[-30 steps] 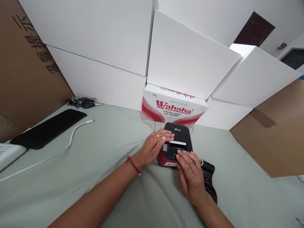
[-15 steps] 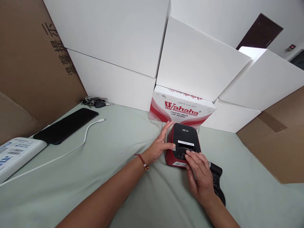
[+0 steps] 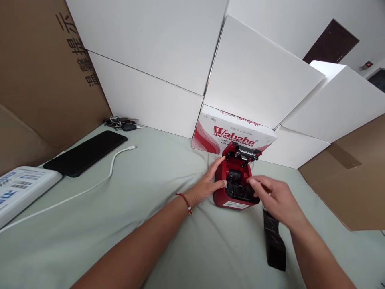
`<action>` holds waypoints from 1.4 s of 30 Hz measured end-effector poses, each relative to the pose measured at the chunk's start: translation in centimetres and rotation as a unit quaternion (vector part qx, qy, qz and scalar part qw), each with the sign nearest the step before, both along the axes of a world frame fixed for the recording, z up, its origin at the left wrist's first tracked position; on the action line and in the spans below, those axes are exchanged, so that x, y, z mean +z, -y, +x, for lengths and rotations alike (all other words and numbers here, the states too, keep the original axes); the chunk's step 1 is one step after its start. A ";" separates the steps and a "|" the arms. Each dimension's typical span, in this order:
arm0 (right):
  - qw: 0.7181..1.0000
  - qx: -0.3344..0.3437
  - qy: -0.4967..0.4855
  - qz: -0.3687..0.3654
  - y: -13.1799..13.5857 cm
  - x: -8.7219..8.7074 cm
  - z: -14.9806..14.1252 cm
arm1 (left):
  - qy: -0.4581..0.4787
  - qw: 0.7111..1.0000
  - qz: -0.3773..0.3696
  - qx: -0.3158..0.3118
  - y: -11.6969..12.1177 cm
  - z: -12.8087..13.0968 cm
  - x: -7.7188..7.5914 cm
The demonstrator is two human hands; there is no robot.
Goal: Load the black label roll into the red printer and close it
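A small red label printer (image 3: 233, 198) stands on the pale green cloth, its lid (image 3: 244, 151) swung up and back so the black inside shows. My left hand (image 3: 209, 184) rests against the printer's left side, fingers stretched along it and thumb on the front corner. My right hand (image 3: 275, 196) hovers over the printer's right front, fingers loosely curled with the tips at the open compartment; nothing shows in them. A black roll of film (image 3: 274, 241) lies unrolled on the cloth below my right hand.
A Wahaha water carton (image 3: 210, 130) and stacked white boxes (image 3: 156, 48) stand behind the printer. Brown cardboard (image 3: 36, 72) leans at left and right. A black phone (image 3: 86, 152), keys (image 3: 120, 123), a white cable (image 3: 99, 180) and a white printed box (image 3: 18, 190) lie at left.
The printer's lid has swung open from flat to upright. My right hand lifted off the printer's top and moved right. My left hand stayed on the printer's left side.
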State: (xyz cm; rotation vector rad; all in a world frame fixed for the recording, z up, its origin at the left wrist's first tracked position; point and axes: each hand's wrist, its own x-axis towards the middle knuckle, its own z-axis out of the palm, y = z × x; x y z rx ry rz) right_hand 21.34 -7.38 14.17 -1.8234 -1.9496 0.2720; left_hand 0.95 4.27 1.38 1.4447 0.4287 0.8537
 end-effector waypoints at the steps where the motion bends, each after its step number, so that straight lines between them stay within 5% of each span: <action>1: 0.998 -0.010 0.035 -0.048 -1.4 0.7 0.1 | 0.002 1.000 0.007 0.004 -0.1 0.1 -0.1; 7: 0.944 0.017 0.267 -0.193 -9.2 -0.3 -1.2 | -0.011 0.999 0.028 0.017 -0.5 0.2 0.0; 11: 0.935 0.001 0.283 -0.212 -10.0 -0.9 -2.1 | -0.010 1.000 0.025 0.011 -0.5 0.2 0.3; 15: 0.960 0.011 0.219 -0.171 -6.3 1.6 -1.1 | 0.012 1.000 0.012 0.010 -0.6 0.3 0.1; 18: 0.993 0.002 0.027 -0.112 -1.5 4.2 1.4 | 0.030 1.000 0.000 0.008 -0.6 0.5 -0.1; 21: 0.983 -0.080 -0.120 -0.112 3.2 5.1 4.5 | 0.039 0.999 -0.013 0.012 -0.5 0.5 0.0; 24: 0.958 -0.135 -0.214 -0.139 5.8 3.3 6.4 | 0.032 0.999 -0.026 0.012 -0.4 0.4 0.5; 29: 0.941 -0.053 -0.223 -0.249 5.8 -2.4 5.0 | 0.020 1.000 -0.017 0.011 -0.2 0.3 1.1; 32: 0.967 -0.047 -0.156 -0.198 5.5 -4.7 4.8 | 0.026 0.999 -0.033 0.002 -0.2 0.3 1.1; 36: 0.983 -0.157 0.024 -0.093 6.1 -6.0 7.5 | 0.032 0.998 -0.048 -0.004 -0.2 0.4 1.1; 42: 0.972 -0.172 0.104 -0.119 6.4 -7.5 9.6 | 0.027 0.999 -0.032 0.011 -0.2 0.3 1.0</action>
